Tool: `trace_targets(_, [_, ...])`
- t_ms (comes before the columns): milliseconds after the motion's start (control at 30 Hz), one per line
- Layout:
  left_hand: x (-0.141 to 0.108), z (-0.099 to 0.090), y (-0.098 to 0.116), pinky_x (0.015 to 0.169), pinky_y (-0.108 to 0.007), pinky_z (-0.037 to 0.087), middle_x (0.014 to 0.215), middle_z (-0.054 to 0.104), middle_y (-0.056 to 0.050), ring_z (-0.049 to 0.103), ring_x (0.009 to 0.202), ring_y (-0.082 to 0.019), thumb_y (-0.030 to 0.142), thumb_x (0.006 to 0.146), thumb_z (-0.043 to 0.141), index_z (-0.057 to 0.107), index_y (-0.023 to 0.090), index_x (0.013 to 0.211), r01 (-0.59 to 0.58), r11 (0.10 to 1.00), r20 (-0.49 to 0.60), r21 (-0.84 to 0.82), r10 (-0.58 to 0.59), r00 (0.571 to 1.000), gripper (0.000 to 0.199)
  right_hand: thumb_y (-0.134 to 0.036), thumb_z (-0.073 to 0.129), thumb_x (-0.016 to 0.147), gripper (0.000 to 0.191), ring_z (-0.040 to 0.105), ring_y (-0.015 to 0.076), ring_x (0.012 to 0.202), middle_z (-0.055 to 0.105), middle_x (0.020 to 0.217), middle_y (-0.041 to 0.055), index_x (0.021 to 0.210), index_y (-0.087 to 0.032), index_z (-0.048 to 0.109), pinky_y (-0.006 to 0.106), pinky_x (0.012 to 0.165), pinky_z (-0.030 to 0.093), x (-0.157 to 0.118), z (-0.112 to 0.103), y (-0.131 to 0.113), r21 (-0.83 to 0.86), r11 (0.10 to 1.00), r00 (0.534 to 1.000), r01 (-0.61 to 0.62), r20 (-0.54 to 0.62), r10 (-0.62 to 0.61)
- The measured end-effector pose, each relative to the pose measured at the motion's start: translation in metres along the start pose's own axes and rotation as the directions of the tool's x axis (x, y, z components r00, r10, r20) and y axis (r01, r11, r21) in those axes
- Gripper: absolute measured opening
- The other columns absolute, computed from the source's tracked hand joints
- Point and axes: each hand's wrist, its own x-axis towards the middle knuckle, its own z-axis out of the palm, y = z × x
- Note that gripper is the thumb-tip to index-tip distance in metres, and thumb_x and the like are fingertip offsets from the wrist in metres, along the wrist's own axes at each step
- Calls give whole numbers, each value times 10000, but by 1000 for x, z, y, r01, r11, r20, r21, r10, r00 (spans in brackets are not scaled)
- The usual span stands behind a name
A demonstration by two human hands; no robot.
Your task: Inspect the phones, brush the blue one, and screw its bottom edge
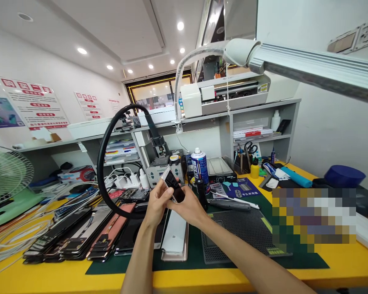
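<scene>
Nearest me on the green mat [199, 261] lie a white Mi-branded phone back [174, 232] and a perforated black pad [242, 232]. Just beyond and above, I have the left hand [157, 200] and right hand [189, 204] together, both clasping a white-framed smartphone [172, 179], tilted, dark face showing. I judge this a handling or inspecting step; the next move calls for a steady edge grip. Fingers hide whether the screen sits flush. Behind stands a blue spray can [200, 167].

Slender bare forearms [143, 249] (fingers [167, 194] bare too).
</scene>
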Motion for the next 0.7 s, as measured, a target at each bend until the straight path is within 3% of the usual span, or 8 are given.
trace_targets(100, [2,4,7,916,-411,548,1100,724,-136,686,1025,-310,429,793,767,701,140,1162,41,992,-103,-121,-54,993,474,-468,837,626,567,617,230,900,634,1011,52,1047,-170,604,302,703,477,-1,-4,-6,138,990,997,4,77,-15])
trace_targets(200, [6,3,13,808,-394,589,1073,727,-154,713,885,-269,558,858,647,711,110,1103,39,939,-237,-342,-127,963,515,-445,758,724,509,597,173,734,624,920,43,1123,-168,606,251,520,436,-4,-10,-17,388,918,953,-87,302,-37])
trace_targets(300, [8,-2,17,780,-394,600,1059,724,-159,710,842,-249,588,934,497,694,90,1134,58,854,-225,-517,-201,953,571,-427,603,827,355,577,140,596,636,864,60,1038,-143,632,226,423,384,-6,-10,-23,498,835,903,-234,430,-3])
trace_targets(433, [7,-4,18,818,-421,591,1085,715,-166,704,899,-268,545,975,422,683,89,1144,118,782,-129,-612,-245,961,551,-366,473,893,266,580,128,514,671,812,80,902,-136,607,220,398,370,-4,-2,-15,336,914,926,-228,366,97])
trace_targets(600, [6,-5,12,791,-410,578,1067,719,-149,694,840,-247,572,947,462,683,121,1173,146,774,-69,-616,-238,969,550,-353,381,975,305,589,110,523,661,774,40,775,-176,531,221,460,383,-4,6,1,28,998,969,60,237,-65])
trace_targets(700, [6,-8,7,726,-371,570,980,726,-147,683,760,-228,599,938,456,689,103,1170,160,786,-24,-597,-218,976,595,-380,382,992,295,588,116,523,639,732,12,785,-196,483,233,491,401,-7,7,4,-42,991,971,131,205,-120])
